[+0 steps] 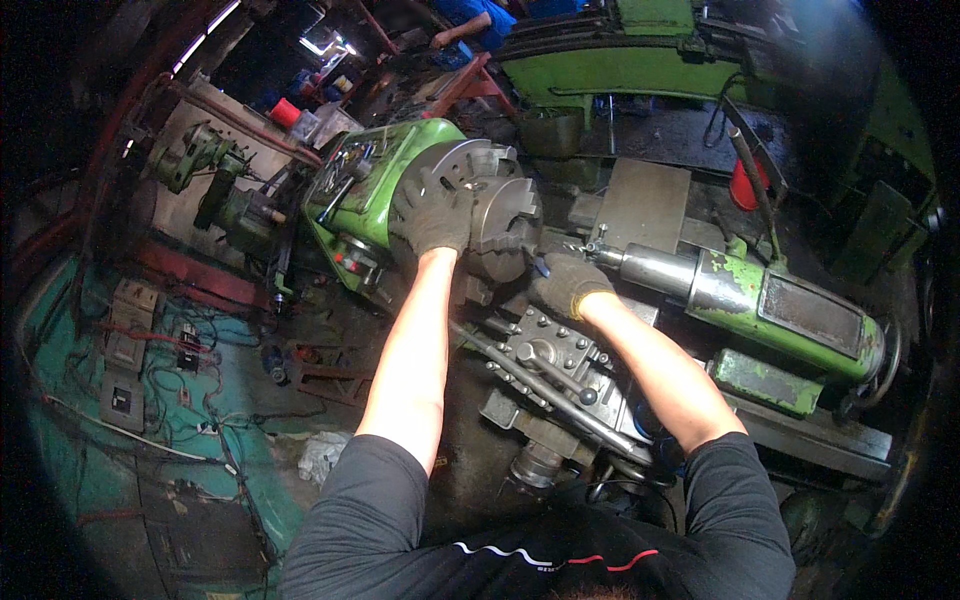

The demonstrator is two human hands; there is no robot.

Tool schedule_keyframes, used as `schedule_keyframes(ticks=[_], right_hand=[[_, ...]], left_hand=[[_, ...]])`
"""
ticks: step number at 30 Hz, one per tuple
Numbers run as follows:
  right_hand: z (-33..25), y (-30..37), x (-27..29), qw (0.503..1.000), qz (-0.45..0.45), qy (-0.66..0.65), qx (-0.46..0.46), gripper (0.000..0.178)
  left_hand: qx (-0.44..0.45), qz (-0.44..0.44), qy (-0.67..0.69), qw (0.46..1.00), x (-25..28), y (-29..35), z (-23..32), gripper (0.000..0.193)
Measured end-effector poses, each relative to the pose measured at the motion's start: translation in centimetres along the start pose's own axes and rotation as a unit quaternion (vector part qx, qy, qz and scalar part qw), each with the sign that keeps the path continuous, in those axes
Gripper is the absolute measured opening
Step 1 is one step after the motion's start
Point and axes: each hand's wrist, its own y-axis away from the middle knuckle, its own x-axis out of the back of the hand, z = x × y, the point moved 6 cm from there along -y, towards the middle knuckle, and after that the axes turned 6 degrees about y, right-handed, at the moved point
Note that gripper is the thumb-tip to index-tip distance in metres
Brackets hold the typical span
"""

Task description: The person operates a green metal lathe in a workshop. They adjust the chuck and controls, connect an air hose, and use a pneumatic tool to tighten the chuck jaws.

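Observation:
My left hand (436, 218), in a dark work glove, rests with fingers spread against the chuck assembly of a green lathe. A large round faceplate or chuck (435, 170) stands at the headstock, and a stepped-jaw chuck (500, 215) sits in front of it, to the right of my left hand. My right hand (572, 284), gloved too, is closed just right of the jaws. A small bluish piece (541, 266) shows at its fingers; its kind is not clear. The tailstock quill (655, 268) lies right of that hand.
The green headstock (370, 200) carries several tools on top. Below my right hand are the tool post (555, 350) and a long lever (545, 385). The tailstock (790, 305) stands at right. A red bucket (748, 185) is behind; another person's arm (462, 30) shows at the back.

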Motion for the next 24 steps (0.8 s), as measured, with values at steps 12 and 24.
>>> schedule_keyframes(ticks=[12, 24], right_hand=[[0.2, 0.4, 0.8, 1.000, 0.010, -0.001, -0.004, 0.051], [0.8, 0.0, 0.3, 1.000, 0.028, -0.004, 0.001, 0.053]], left_hand=[[-0.002, 0.035, 0.024, 0.999, 0.5, 2.5, -0.7, 0.098], [0.044, -0.010, -0.007, 0.999, 1.4, 4.2, -1.0, 0.101]])
